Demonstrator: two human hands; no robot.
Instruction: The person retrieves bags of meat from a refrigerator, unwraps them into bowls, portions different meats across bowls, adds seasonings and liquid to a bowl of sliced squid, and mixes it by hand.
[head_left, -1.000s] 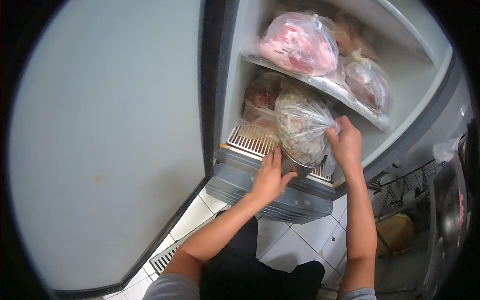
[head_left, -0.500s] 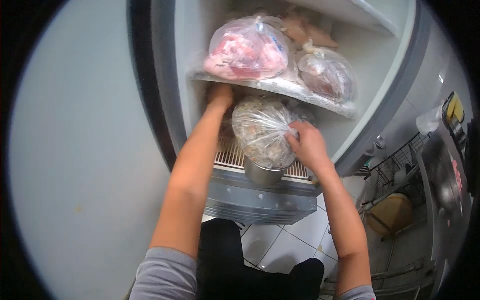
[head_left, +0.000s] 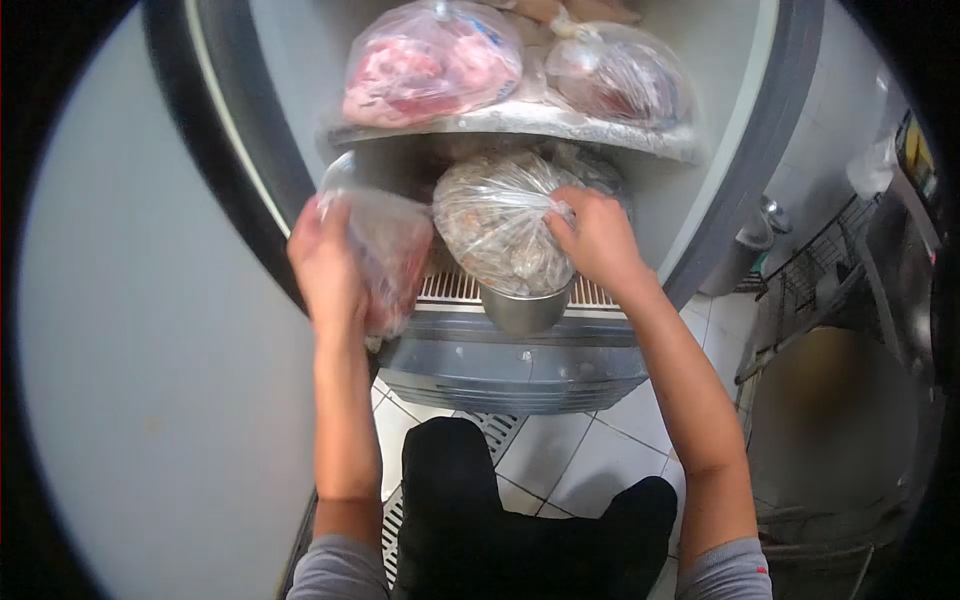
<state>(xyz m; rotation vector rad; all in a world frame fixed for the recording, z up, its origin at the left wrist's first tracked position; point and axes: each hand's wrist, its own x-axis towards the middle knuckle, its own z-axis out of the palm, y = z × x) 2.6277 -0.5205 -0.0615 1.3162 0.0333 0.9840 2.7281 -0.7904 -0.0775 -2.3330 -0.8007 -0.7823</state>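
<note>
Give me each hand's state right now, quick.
Left hand: closed, holding a plastic bag with reddish contents, motion-blurred.
Right hand: closed, gripping the gathered top of a clear bag.

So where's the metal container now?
Midway across the head view, the metal container stands at the front of the slatted rack, below the clear bag the right hand grips.
</note>
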